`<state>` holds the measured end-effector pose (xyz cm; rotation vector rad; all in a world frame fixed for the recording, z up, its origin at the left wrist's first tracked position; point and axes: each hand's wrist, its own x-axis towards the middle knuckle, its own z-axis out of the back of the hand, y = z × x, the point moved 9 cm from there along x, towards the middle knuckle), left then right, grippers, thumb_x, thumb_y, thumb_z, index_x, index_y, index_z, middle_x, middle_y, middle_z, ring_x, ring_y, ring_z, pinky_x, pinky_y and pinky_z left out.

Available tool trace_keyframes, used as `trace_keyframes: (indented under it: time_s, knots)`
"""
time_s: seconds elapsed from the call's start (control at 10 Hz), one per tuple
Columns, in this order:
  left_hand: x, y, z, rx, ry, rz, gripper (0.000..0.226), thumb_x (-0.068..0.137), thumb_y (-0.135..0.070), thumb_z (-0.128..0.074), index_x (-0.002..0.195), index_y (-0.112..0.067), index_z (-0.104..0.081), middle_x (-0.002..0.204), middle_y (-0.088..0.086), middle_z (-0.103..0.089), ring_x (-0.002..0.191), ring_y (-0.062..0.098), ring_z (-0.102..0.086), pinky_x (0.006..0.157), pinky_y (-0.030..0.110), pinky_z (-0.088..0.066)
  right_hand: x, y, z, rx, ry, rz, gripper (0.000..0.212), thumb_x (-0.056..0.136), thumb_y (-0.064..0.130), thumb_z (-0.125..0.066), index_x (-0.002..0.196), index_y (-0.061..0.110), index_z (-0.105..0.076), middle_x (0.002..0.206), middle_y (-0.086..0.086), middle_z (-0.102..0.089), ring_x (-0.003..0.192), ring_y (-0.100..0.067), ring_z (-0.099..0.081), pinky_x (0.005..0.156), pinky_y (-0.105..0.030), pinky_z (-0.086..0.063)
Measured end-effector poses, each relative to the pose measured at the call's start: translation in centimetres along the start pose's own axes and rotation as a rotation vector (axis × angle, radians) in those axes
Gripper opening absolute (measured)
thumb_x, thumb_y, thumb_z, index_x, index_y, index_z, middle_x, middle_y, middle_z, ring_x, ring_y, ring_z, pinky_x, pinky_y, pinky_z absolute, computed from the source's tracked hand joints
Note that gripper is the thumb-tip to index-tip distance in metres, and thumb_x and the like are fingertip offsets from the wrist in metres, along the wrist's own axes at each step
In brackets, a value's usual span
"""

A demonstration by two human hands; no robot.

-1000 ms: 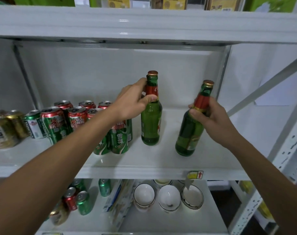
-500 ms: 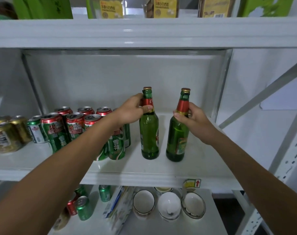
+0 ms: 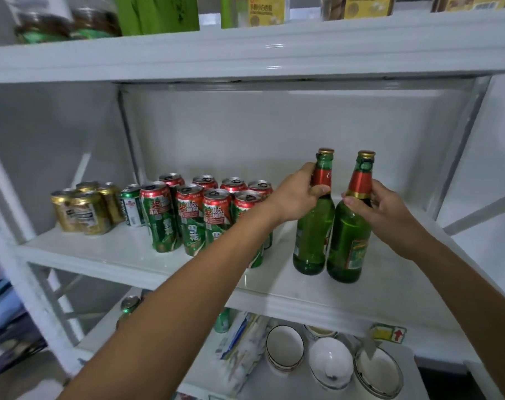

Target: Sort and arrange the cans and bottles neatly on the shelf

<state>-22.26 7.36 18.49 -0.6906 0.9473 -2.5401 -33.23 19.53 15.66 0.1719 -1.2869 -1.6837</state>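
Two green glass bottles with red neck labels and gold caps stand upright, side by side and touching, on the white middle shelf (image 3: 390,287). My left hand (image 3: 299,194) grips the neck of the left bottle (image 3: 313,235). My right hand (image 3: 384,207) grips the neck of the right bottle (image 3: 349,243). To their left stands a block of several red-and-green cans (image 3: 187,217), partly hidden by my left forearm. Further left are one green-and-white can (image 3: 131,207) and several gold cans (image 3: 84,209).
The shelf above (image 3: 245,53) carries jars and green and yellow packets. On the shelf below are three white bowls (image 3: 330,362), a plastic-wrapped pack (image 3: 242,350) and a few green cans (image 3: 128,306). A diagonal brace (image 3: 476,215) runs at the right.
The right bottle has gone from tilted and apart to upright and touching the left bottle. The view has swung so the shelf sits further right in frame.
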Motion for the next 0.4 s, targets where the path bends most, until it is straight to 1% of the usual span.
trace_keyframes:
  time_s: [0.1,0.2,0.3,0.4]
  knots:
    - [-0.3,0.4,-0.2,-0.042,-0.004,0.022,0.05,0.104,-0.026,-0.058,0.148,-0.009,-0.041,0.136,0.016,-0.061,0.124,0.032,-0.059,0.103,0.043,-0.05,-0.8,0.7,-0.1,0.053,-0.009,0.013,0.057,0.077,0.062,-0.073,0.118,0.023,-0.061,0.111,0.001,-0.073,0.105,-0.014,-0.069,0.096,-0.042,-0.054]
    - [-0.9,0.3,0.1,-0.077,0.019,0.043,0.053,0.106,-0.027,-0.056,0.152,-0.011,-0.036,0.142,0.016,-0.058,0.125,0.032,-0.059,0.102,0.041,-0.049,-1.3,1.2,-0.2,0.08,-0.01,0.017,0.051,0.079,0.056,-0.074,0.118,0.026,-0.062,0.11,0.004,-0.072,0.103,-0.01,-0.068,0.097,-0.043,-0.054]
    - [-2.2,0.0,0.4,-0.099,0.027,0.028,0.062,0.106,-0.027,-0.055,0.158,-0.01,-0.026,0.149,0.017,-0.052,0.133,0.031,-0.053,0.103,0.034,-0.043,-1.4,0.4,-0.5,0.055,-0.047,-0.013,0.033,0.092,0.026,-0.071,0.122,0.034,-0.059,0.12,0.003,-0.068,0.111,-0.015,-0.064,0.108,-0.053,-0.047]
    - [-4.1,-1.0,1.7,-0.087,-0.013,-0.059,0.074,0.105,-0.031,-0.057,0.164,-0.015,-0.015,0.164,0.015,-0.033,0.15,0.028,-0.034,0.117,0.038,-0.034,-2.3,1.0,0.4,0.022,-0.192,-0.035,0.07,0.087,0.036,-0.075,0.149,0.03,-0.041,0.149,-0.002,-0.052,0.136,-0.021,-0.049,0.113,-0.052,-0.041]
